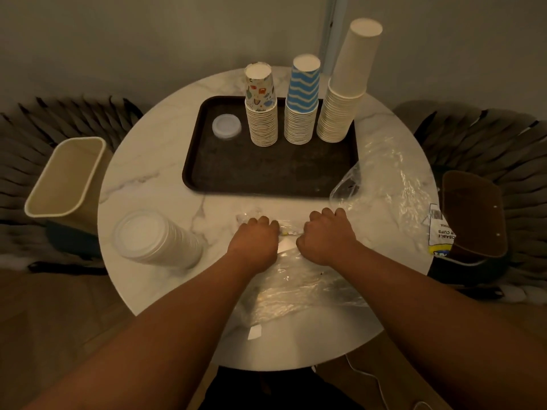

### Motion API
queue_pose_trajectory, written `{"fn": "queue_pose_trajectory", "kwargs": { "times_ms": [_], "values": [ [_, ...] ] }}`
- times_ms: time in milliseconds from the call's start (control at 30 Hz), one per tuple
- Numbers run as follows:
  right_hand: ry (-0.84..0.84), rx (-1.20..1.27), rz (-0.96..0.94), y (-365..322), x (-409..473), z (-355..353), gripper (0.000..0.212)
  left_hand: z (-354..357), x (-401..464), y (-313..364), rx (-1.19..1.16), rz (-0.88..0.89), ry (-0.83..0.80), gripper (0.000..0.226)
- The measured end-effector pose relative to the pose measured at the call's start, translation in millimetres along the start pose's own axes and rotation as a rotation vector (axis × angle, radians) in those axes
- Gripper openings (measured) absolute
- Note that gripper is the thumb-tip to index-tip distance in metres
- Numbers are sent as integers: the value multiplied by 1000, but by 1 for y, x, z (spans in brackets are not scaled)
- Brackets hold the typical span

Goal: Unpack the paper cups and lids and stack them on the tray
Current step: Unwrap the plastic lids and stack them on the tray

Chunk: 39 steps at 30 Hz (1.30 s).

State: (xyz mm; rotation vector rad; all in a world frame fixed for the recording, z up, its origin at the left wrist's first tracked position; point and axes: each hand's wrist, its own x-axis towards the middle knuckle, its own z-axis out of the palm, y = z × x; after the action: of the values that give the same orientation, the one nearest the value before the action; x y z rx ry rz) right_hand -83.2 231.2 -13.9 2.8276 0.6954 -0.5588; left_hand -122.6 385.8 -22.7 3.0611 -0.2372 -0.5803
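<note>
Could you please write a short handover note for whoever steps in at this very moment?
Left hand and right hand: both fisted on the clear plastic wrapper at the near table edge, apparently pulling it open.
Done: on the dark rectangular tray stand the patterned paper cup stack, blue striped cup stack, tall plain cream cup stack, and one clear lid.
Left: the sleeve of translucent lids lies on the white marble table, off the tray. Empty crumpled bag lies right.
</note>
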Motion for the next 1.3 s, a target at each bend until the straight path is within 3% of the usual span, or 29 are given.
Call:
{"fn": "queue_pose_trajectory", "kwargs": {
  "times_ms": [67, 167, 367, 533, 700, 900, 1000, 1100, 1300],
  "values": [
    [-53, 7, 30, 0, -3, -2, 53, -7, -3, -2, -61, 4, -48, 41],
    [-64, 2, 29, 1, -7, -4, 55, -18, -8, -4, 50, 26, -92, 45],
    [186, 103, -38, -10, -12, -32, 49, -61, -34, -3, 45, 7, -5, 53],
    [342, 383, -126, -29, -9, -57, 46, -102, -69, -28, -29, -21, 146, 49],
    [299, 670, -251, -68, -7, -64, 50, -129, -117, -82, -90, -124, 265, 47],
    [226, 775, -303, -125, -6, -60, 71, -125, -155, -128, -145, -104, 106, 78],
    [89, 788, -244, -154, -4, -50, 84, -104, -148, -142, -138, -53, 58, 90],
    [-29, 905, -124, -180, 0, -35, 80, -80, -136, -150, -234, -34, 95, 82],
    [39, 957, 170, -225, 15, -14, 75, -59, -127, -170, -378, 35, 187, 70]
  ]
}}
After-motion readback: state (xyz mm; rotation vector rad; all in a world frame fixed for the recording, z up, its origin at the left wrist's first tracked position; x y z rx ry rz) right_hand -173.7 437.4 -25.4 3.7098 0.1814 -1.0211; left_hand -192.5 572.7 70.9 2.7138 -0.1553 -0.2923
